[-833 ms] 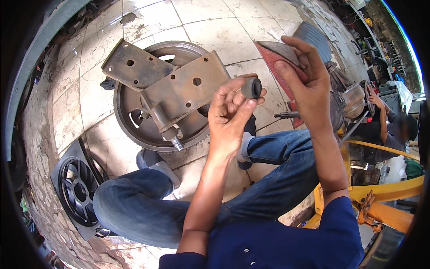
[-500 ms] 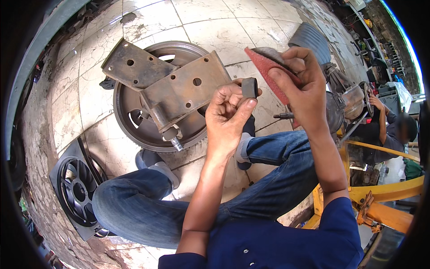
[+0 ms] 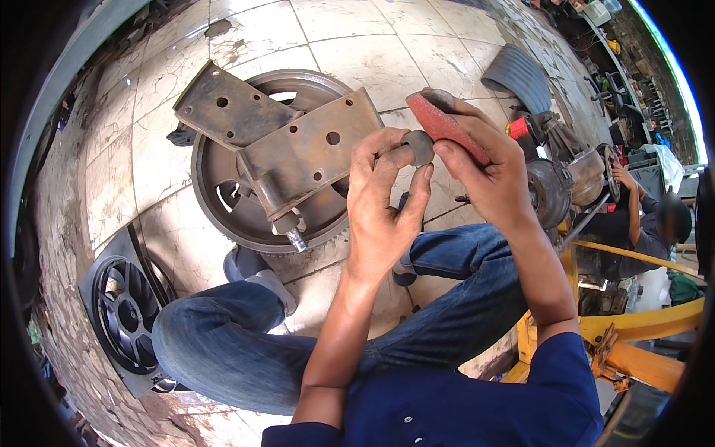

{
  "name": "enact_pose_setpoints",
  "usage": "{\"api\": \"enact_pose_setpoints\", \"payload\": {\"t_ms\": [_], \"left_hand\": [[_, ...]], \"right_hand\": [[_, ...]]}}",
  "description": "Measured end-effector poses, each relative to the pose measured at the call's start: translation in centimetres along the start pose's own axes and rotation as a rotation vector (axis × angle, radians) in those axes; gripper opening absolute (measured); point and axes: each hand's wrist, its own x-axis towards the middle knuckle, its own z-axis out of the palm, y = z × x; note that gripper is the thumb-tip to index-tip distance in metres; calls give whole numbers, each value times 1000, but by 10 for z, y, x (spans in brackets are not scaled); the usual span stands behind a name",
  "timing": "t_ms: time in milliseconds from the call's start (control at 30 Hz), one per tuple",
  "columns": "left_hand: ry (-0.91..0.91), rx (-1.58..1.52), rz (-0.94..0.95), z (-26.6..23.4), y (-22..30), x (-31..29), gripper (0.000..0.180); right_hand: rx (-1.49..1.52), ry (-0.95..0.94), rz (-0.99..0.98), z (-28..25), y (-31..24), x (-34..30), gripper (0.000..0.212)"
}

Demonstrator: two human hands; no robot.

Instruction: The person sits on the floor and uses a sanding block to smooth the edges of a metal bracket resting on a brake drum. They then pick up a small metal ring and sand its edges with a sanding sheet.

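Note:
Between the fingertips of my left hand (image 3: 381, 216) is a small dark cylindrical bushing (image 3: 422, 149), its end turned toward the right. My right hand (image 3: 497, 179) pinches a folded sheet of red sandpaper (image 3: 441, 127), its edge right beside the bushing; I cannot tell whether the two touch. Beyond my left hand lie two rusty steel brackets (image 3: 302, 153) with holes, crossed on top of a large dark metal flywheel (image 3: 205, 197). A shiny-ended pin (image 3: 296, 237) sticks out of the nearer bracket.
A black fan in its shroud (image 3: 123, 316) leans at the left. To the right are a ribbed grey rubber piece (image 3: 519, 77), greasy machine parts (image 3: 551, 186) and a yellow metal frame (image 3: 640, 316). A co-worker's hand (image 3: 624, 177) is on a round part at the far right.
My right hand has come down and left, bringing the sandpaper close to the bushing. The left fingers have shifted, and the bushing is turned differently.

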Motion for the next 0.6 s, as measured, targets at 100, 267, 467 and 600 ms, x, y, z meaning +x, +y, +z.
{"api": "enact_pose_setpoints", "payload": {"t_ms": [100, 267, 467, 600], "left_hand": [[-13, -58, 17, -2, -3, 2, 18], [-73, -114, -4, -3, -6, 3, 19], [-133, -133, 21, -6, -6, 3, 22], [-219, -155, -106, -15, -8, -2, 23]], "right_hand": [[13, -42, -58, 2, 6, 3, 24], [-270, 0, -196, -3, 0, 6, 26], [-125, -265, -175, -4, -3, 4, 35], [15, -373, -64, -3, -6, 3, 39]]}}
